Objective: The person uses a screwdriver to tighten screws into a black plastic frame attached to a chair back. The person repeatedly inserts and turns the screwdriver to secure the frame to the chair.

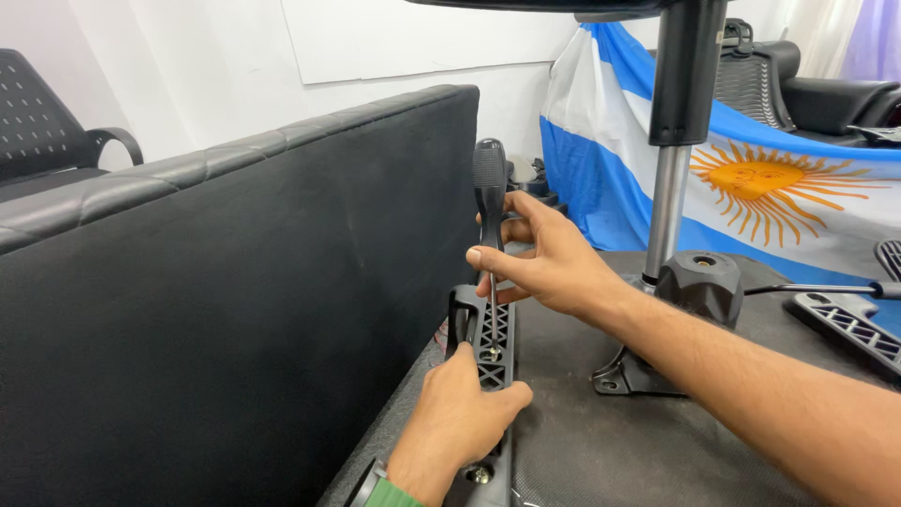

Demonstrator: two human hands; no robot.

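Note:
My right hand [544, 258] grips a screwdriver [490, 188] with a black handle, held upright, its thin shaft pointing down into a black plastic armrest bracket [496, 329] with a lattice pattern. My left hand [465, 413] clamps that bracket from below, thumb across its face. The bracket lies against the edge of a large black upholstered chair panel [235, 282]. A bolt [481, 475] shows low on the bracket under my left wrist.
A chair mechanism [699, 282] with a black knob and a chrome gas cylinder [666, 211] stands to the right on the dark underside of the seat [610, 441]. Another lattice bracket [845, 324] lies far right. A blue and white flag [770, 188] hangs behind. An office chair [47, 131] is at the back left.

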